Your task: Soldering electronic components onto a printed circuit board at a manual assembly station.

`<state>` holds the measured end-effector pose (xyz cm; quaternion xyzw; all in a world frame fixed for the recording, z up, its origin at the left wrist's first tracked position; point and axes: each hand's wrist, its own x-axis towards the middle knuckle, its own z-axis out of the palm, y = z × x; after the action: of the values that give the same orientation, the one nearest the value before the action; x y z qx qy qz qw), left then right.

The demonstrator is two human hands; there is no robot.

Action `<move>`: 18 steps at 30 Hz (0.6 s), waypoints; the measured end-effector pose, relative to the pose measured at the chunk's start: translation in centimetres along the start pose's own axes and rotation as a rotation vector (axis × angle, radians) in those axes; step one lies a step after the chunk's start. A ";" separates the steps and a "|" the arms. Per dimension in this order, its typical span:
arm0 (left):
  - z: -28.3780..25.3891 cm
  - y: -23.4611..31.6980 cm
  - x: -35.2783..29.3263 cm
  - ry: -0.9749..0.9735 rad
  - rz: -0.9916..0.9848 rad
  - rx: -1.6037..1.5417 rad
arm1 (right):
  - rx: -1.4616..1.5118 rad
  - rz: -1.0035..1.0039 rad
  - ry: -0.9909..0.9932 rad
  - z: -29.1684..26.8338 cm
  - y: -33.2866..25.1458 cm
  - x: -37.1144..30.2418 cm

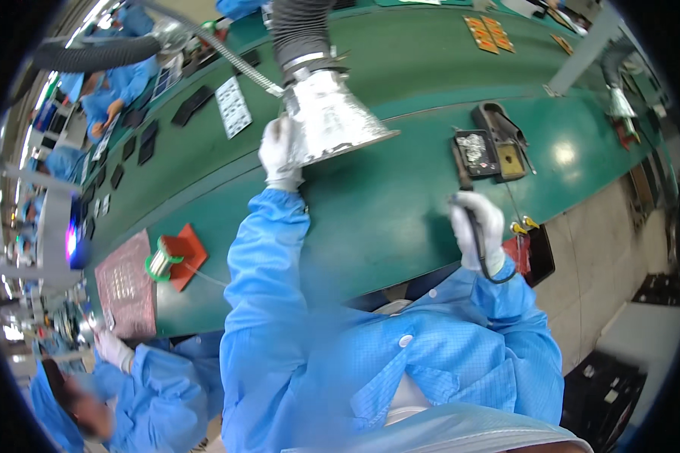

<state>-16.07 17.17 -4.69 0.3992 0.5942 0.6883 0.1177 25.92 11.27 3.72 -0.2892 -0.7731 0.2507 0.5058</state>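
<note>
My left hand (pixel 279 155), in a white glove, is raised against the left side of a foil-covered fume hood (pixel 331 113). Its fingers are closed at the hood's edge, and part of them is hidden there. In my gloved right hand (pixel 477 226) is a soldering iron (pixel 462 167), its black cable looping down by my wrist. The iron points away from me, along the left side of a small black tray (pixel 476 151) with silvery bits in it. Beside that tray sit a yellowish sponge (pixel 510 161) and a dark iron holder (pixel 499 121).
A solder wire reel (pixel 161 261) on an orange stand and a pink bubble-wrap sheet (pixel 128 287) lie on the left. Dark devices and a white panel (pixel 233 107) rest on the green belt (pixel 400 60). A co-worker (pixel 151 385) sits close on my left.
</note>
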 end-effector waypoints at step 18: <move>-0.2 3.7 -1.0 0.027 -0.395 -0.513 | -0.964 0.362 -0.162 -9.9 27.4 29.9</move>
<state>-14.43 15.39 -1.75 0.2245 0.4686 0.7848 0.3378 30.78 52.52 7.68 -0.5982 -0.7749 -0.0289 0.2023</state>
